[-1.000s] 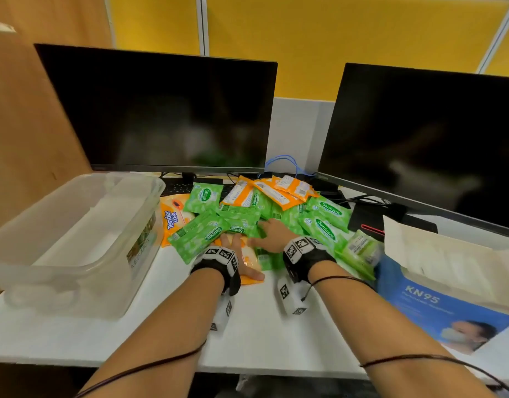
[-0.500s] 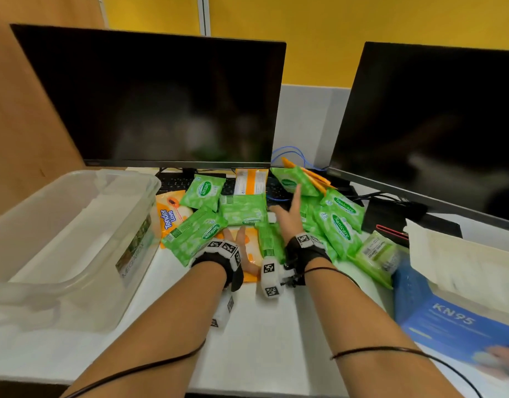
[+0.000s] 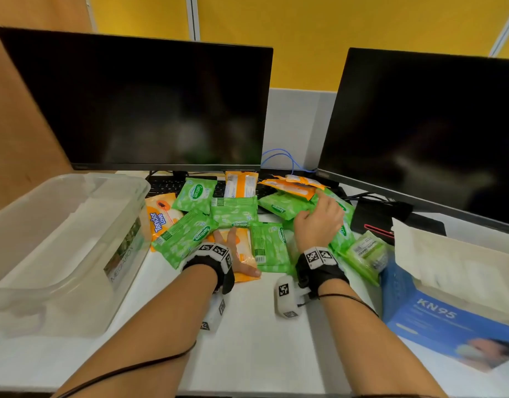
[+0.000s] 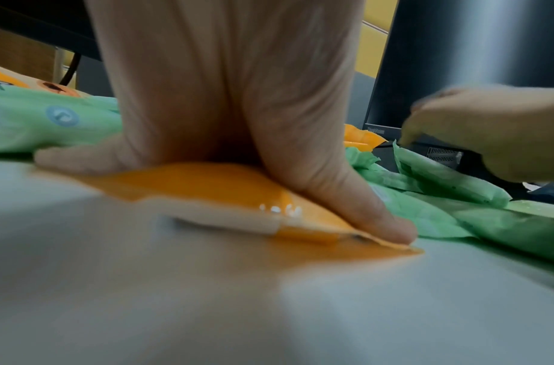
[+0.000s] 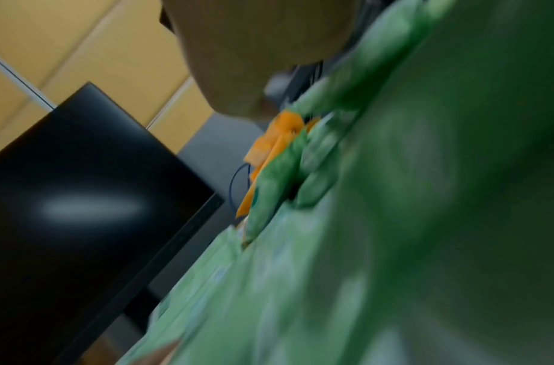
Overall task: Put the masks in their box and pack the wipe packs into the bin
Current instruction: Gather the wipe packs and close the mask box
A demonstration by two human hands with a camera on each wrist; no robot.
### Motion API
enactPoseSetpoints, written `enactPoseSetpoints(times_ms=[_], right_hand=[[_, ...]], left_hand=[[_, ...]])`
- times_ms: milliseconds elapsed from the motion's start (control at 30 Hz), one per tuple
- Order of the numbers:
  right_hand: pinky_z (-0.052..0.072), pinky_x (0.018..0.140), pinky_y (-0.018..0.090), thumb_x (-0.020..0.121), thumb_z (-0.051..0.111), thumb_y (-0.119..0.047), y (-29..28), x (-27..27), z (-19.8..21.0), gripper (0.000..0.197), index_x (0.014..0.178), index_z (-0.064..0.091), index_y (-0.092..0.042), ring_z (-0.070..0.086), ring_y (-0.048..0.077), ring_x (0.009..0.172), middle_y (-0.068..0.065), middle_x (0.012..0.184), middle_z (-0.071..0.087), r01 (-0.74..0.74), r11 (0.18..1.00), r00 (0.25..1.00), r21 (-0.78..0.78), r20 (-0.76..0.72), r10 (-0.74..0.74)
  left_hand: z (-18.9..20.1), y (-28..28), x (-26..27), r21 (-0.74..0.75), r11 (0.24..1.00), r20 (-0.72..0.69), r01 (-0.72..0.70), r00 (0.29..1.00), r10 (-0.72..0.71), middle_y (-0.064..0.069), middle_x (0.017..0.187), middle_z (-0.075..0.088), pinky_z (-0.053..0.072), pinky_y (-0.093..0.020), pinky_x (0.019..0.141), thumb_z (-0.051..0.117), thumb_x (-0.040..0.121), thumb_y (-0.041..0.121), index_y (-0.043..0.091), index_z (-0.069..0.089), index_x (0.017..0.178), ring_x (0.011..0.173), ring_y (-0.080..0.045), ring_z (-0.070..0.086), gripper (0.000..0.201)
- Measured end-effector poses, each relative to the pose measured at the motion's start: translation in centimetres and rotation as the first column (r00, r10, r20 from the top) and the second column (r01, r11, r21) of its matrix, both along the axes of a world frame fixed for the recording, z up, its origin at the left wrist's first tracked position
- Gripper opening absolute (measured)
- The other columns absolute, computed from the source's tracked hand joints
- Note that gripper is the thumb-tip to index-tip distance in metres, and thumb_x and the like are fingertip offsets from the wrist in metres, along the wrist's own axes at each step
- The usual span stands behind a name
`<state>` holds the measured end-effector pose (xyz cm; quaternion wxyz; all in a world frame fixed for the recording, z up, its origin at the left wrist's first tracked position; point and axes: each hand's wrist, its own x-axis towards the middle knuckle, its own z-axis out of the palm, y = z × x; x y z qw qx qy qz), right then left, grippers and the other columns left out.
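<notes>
Several green wipe packs (image 3: 187, 237) and orange wipe packs (image 3: 241, 183) lie heaped on the white desk between my hands and the monitors. My left hand (image 3: 233, 242) lies flat on an orange pack (image 3: 244, 255), the thumb (image 4: 363, 214) pressing its near corner. My right hand (image 3: 319, 218) stands on edge in the right side of the heap, its fingers against green packs (image 5: 394, 222) below a tilted stack of orange ones (image 3: 290, 188). The clear plastic bin (image 3: 75, 196) stands at the left. The blue KN95 mask box (image 3: 448, 320) lies open at the right, with white masks (image 3: 462, 262) inside.
Two dark monitors (image 3: 147, 104) (image 3: 419, 133) close off the back. A keyboard (image 3: 167, 185) lies partly under the packs. A black device (image 3: 373, 219) with cables sits right of the heap. Bare desk shows in front of my wrists.
My right hand reached forward, then moved right and deeper into the heap, shifting green and orange packs at the back. My left hand stayed on the orange pack.
</notes>
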<state>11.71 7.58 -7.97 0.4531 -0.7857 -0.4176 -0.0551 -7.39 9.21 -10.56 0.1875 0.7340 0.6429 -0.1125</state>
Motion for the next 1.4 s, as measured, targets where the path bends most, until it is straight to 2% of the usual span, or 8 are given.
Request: enactPoseSetpoints(times_ms=[133, 500, 633, 767, 933, 1067, 1200, 1400], right_hand=[[0.003, 0.113, 0.063, 0.077, 0.057, -0.067, -0.4, 3.6, 0.3, 0.098, 0.152, 0.006, -0.033, 0.007, 0.048, 0.143, 0.024, 0.157, 0.009, -0.024, 0.779, 0.978, -0.626, -0.176, -0.112], [0.015, 0.117, 0.054, 0.080, 0.055, -0.069, -0.8, -1.1, 0.1, 0.089, 0.151, 0.012, -0.038, 0.016, 0.034, 0.146, 0.005, 0.160, 0.015, -0.563, 0.609, 0.816, -0.560, -0.255, 0.519], [0.001, 0.112, 0.065, 0.087, 0.048, -0.055, -2.0, 1.0, 1.7, 0.073, 0.151, 0.021, -0.031, 0.008, 0.037, 0.146, 0.012, 0.157, 0.021, -0.084, 0.856, 0.996, -0.510, -0.067, 0.058], [0.000, 0.108, 0.069, 0.089, 0.048, -0.046, -4.1, 4.9, 1.0, 0.072, 0.152, 0.017, -0.030, -0.005, 0.043, 0.145, 0.014, 0.160, 0.003, 0.014, 0.713, 0.972, -0.701, -0.158, -0.175], [0.002, 0.111, 0.065, 0.088, 0.039, -0.062, -3.2, 3.8, 0.4, 0.073, 0.151, 0.019, -0.032, 0.008, 0.037, 0.146, 0.005, 0.159, 0.019, -0.155, 0.698, 0.986, -0.700, -0.152, 0.067], [0.022, 0.114, 0.057, 0.084, 0.054, -0.058, -1.6, -1.3, 1.1, 0.082, 0.152, 0.013, -0.035, 0.025, 0.033, 0.143, 0.007, 0.158, 0.024, -0.554, 0.648, 0.833, -0.523, -0.357, 0.423], [0.000, 0.109, 0.070, 0.082, 0.037, -0.076, -1.3, -5.3, -0.2, 0.077, 0.148, 0.008, -0.049, -0.010, 0.037, 0.147, 0.000, 0.162, -0.008, -0.422, 0.537, 0.854, -0.731, -0.120, 0.507], [-0.001, 0.109, 0.071, 0.085, 0.027, -0.075, -1.0, -5.7, -0.6, 0.069, 0.148, 0.010, -0.050, -0.010, 0.036, 0.147, -0.002, 0.162, -0.009, -0.348, 0.544, 0.874, -0.763, -0.055, 0.483]], left_hand=[[0.0, 0.1, 0.1, -0.012, 1.000, -0.013, -0.006, 1.000, 0.006, -0.017, 0.157, -0.014, 0.030, -0.058, 0.110, 0.068, 0.046, 0.083, 0.033, -0.019, 0.148, 0.140, -0.047, 0.020, 0.142], [0.2, 0.3, 0.3, 0.007, 1.000, -0.031, 0.006, 1.000, -0.006, -0.015, 0.157, -0.012, 0.033, -0.055, 0.108, 0.063, 0.045, 0.087, 0.035, -0.016, 0.148, 0.140, -0.045, 0.021, 0.140], [0.5, -0.1, 0.2, -0.001, 1.000, -0.018, 0.025, 1.000, -0.025, -0.015, 0.158, -0.012, 0.027, -0.057, 0.110, 0.063, 0.050, 0.084, 0.034, -0.016, 0.149, 0.144, -0.043, 0.013, 0.136], [0.6, 0.1, 0.0, 0.006, 0.999, -0.036, 0.041, 0.999, -0.041, -0.015, 0.158, -0.009, 0.024, -0.058, 0.111, 0.062, 0.049, 0.086, 0.035, -0.016, 0.148, 0.144, -0.041, 0.011, 0.136], [0.6, 0.1, 0.2, -0.004, 0.999, -0.041, 0.036, 0.999, -0.036, -0.015, 0.158, -0.009, 0.026, -0.057, 0.110, 0.062, 0.048, 0.087, 0.036, -0.016, 0.148, 0.144, -0.042, 0.013, 0.136], [0.6, -0.1, 0.4, 0.010, 1.000, -0.050, 0.015, 0.999, -0.014, -0.016, 0.157, -0.011, 0.025, -0.057, 0.111, 0.062, 0.052, 0.085, 0.035, -0.017, 0.148, 0.144, -0.043, 0.011, 0.134], [0.8, -0.7, 0.5, 0.028, 1.000, -0.050, -0.006, 0.999, 0.007, -0.016, 0.157, -0.013, 0.024, -0.058, 0.111, 0.062, 0.055, 0.083, 0.034, -0.016, 0.149, 0.144, -0.045, 0.008, 0.132], [0.7, -1.3, 0.9, 0.075, 0.997, -0.079, -0.017, 0.997, 0.023, -0.017, 0.158, -0.006, 0.021, -0.059, 0.111, 0.057, 0.061, 0.084, 0.029, -0.013, 0.151, 0.142, -0.046, 0.010, 0.126]])
